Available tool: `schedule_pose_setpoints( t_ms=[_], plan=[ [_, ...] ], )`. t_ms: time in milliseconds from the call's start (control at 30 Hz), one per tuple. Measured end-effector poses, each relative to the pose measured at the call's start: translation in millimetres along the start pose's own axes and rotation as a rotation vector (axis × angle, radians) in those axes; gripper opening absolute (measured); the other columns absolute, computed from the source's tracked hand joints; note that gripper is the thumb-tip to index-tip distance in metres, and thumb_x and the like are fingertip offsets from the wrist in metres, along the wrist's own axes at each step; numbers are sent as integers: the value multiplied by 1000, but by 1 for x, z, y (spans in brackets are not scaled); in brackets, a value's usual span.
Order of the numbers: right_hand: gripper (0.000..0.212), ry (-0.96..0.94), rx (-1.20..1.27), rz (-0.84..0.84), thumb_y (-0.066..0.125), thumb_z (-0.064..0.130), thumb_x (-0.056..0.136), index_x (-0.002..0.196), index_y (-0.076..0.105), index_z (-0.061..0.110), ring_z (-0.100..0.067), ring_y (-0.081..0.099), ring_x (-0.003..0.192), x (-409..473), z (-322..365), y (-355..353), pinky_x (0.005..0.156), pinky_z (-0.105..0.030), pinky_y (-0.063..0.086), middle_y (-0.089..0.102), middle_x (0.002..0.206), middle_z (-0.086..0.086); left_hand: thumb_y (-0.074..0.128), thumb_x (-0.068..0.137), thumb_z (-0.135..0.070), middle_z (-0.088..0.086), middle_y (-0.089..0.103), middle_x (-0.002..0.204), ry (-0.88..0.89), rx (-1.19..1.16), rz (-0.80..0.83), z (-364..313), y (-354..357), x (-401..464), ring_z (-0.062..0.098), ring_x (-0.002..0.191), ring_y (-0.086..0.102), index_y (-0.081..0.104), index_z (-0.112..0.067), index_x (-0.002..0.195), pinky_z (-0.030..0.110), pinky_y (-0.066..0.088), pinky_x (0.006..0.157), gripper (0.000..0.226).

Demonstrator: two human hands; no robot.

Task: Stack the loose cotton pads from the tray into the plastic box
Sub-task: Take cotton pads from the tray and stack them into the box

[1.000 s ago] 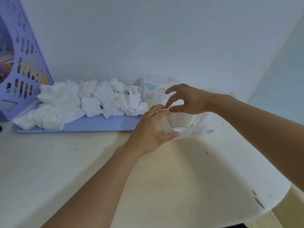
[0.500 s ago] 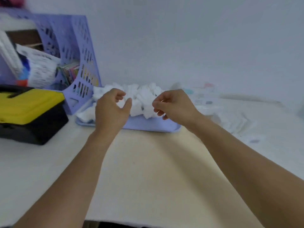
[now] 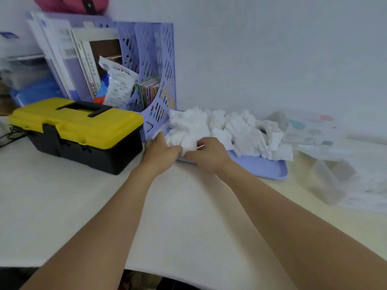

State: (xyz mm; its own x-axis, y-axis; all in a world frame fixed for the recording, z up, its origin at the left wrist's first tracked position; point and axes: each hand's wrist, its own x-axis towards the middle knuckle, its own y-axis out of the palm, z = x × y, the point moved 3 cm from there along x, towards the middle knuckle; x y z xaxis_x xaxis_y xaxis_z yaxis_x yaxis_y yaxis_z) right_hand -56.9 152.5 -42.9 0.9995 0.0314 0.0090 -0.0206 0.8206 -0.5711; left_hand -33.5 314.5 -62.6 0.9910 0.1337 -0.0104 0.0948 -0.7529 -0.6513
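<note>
At the tray's (image 3: 259,166) left end, your left hand (image 3: 160,152) and right hand (image 3: 207,154) are both pinching into the pads (image 3: 222,128) heaped there, the box (image 3: 326,181) sitting blurred at right.

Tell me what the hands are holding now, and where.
Both hands are at the left end of the cotton pads; whether either actually grips one cannot be told.
</note>
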Motion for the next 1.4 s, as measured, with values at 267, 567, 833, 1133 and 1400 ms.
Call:
schedule_pose_setpoints(
  t_ms=[267,567,833,1133,1400],
  plan=[
    [53,101,128,87,84,29,77,58,35,18,-11,33,49,12,18,11,47,-23,26,36,54,5,54,59,-26,9,47,78,-118,-70,55,-18,-14,6,20,63,36,41,-14,67,28,27,56,19],
    [51,32,23,-56,85,16,73,58,37,13,-16,42,56,12,-1,2,49,-25,31,44,61,-3,77,77,-20,3,62,113,194,-61,-77,-13,-5,-11,25,102,58,56,-14,120,33,49,75,48],
    [45,-60,-84,-229,74,22,79,63,33,15,-15,31,53,-16,-31,-57,49,-27,24,33,58,-2,82,77,-26,-6,47,128,366,-179,-20,-53,41,-37,10,116,44,43,-16,143,23,38,89,77],
    [44,-69,-326,-373,68,24,79,60,30,16,-15,31,50,-61,-83,-123,48,-29,23,33,53,3,65,90,-26,3,48,138,508,-72,37,-92,126,-57,20,127,47,46,-16,145,19,36,94,59],
    [20,-134,-134,-518,66,18,78,74,53,3,-22,47,59,-78,-105,-147,55,-38,38,57,68,-12,74,80,-35,12,46,147,531,-76,-39,-83,125,-61,26,137,42,39,-9,152,29,34,111,84]
  ],
)
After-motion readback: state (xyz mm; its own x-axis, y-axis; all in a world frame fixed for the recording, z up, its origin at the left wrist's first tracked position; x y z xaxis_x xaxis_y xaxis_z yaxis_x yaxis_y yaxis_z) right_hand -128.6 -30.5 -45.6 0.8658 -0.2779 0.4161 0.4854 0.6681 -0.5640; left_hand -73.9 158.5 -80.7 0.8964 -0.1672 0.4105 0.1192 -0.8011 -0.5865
